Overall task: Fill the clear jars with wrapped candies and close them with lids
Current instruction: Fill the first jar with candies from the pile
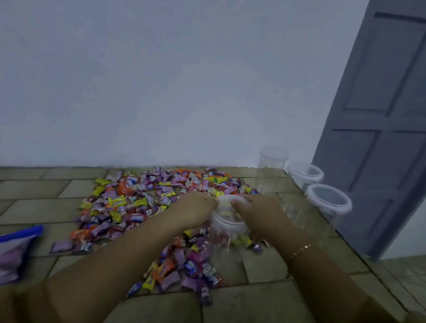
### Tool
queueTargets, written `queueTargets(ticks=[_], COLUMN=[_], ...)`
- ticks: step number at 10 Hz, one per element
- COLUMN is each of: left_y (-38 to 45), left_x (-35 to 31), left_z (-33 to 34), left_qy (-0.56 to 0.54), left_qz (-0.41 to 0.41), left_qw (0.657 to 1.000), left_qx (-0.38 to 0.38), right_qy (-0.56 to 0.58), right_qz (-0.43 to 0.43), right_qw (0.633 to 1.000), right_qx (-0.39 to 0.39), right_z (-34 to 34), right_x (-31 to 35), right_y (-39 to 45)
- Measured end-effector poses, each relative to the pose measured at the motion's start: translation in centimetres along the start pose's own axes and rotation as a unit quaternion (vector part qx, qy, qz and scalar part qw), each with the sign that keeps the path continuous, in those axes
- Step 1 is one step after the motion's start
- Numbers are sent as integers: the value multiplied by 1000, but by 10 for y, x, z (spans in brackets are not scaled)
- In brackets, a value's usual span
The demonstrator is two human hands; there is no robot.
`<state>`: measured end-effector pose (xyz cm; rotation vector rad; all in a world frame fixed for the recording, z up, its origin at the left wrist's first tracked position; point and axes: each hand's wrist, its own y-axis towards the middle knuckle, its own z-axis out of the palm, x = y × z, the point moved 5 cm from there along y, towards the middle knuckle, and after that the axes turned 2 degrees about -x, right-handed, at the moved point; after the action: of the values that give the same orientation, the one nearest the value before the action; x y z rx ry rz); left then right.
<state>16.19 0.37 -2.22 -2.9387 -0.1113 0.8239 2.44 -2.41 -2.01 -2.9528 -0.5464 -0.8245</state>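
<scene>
From the head camera the whole scene is soft with motion blur. The clear jar point(222, 234) stands on the tiled floor point(266, 311) at the near right edge of the spread of wrapped candies point(137, 203); its walls are nearly invisible, and only the milky rim band shows plainly. Both hands meet over its mouth, hiding most of the white lid point(229, 203) they hold there. Wrapper lettering is too smeared to read, as is the print on the blue-edged candy bag point(0, 259), which the left frame edge cuts off.

The left hand point(194, 208) curls its fingers around the lid's left edge. The right hand point(259, 212), a thin bracelet point(300, 251) on its wrist, grips the right edge. Three more lidded jars point(328, 201) stand by the grey door point(393, 119).
</scene>
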Motion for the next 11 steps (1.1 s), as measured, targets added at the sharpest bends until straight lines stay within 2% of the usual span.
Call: queueTargets(ticks=[1,2,3,5,6,7,8,9,10,11], left_y=[-15,-29,-35,-36,-35,-36,-38,-42,-37,-28], left_x=[43,59,77,94,96,95,89,83,83,93], left_z=[-17,-24,-22,-10,-13,-14,-9,-9,-12,-13], left_qy=[-193,-205,-272,-397,-414,-405,-372,-234,-199,-338], left_qz=[-82,-92,-115,-133,-110,-109,-119,-122,-133,-159], left_qw=[974,969,952,901,886,884,889,927,942,915], left_qx=[-88,-104,-83,-112,-181,-208,-239,-266,-236,-153], right_qy=[32,72,123,172,172,189,231,315,385,421], right_qz=[-25,-49,-71,-7,2,-6,-7,28,56,94], right_qw=[999,995,989,985,985,981,973,949,921,901], right_qx=[36,50,44,20,34,31,-19,3,30,49], right_z=[21,37,50,60,61,58,53,62,72,71], right_x=[23,38,44,37,40,43,45,46,46,37], right_y=[10,21,30,45,47,46,36,18,6,5])
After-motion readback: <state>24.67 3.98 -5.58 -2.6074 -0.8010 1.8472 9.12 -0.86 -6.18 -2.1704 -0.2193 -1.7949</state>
